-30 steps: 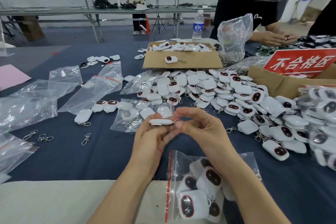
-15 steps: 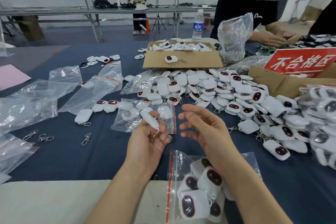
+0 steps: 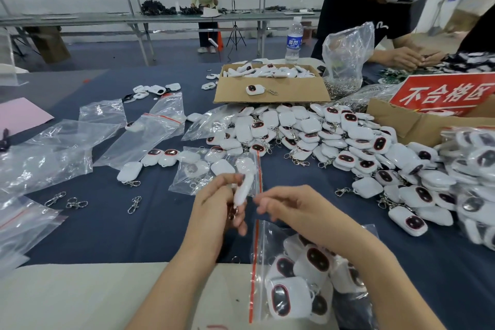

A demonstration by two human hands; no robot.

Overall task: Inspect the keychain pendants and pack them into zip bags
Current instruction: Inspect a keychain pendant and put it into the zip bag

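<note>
Now L hand (image 3: 217, 209) fingers curl round white pendant (image 3: 242, 190); R hand (image 3: 292, 206) loosely open, empty. Risk: one-handed grip slips, pendant misses zip bag (image 3: 255, 262).

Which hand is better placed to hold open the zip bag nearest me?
Right: the right hand is empty, close by that zip bag's red-striped mouth, while the left hand grips a pendant.

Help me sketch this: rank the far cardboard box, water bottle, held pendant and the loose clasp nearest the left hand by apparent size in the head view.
1. cardboard box
2. water bottle and pendant in the left hand: alike; the pendant is nearer and edge-on, so unranked
3. loose clasp
</note>
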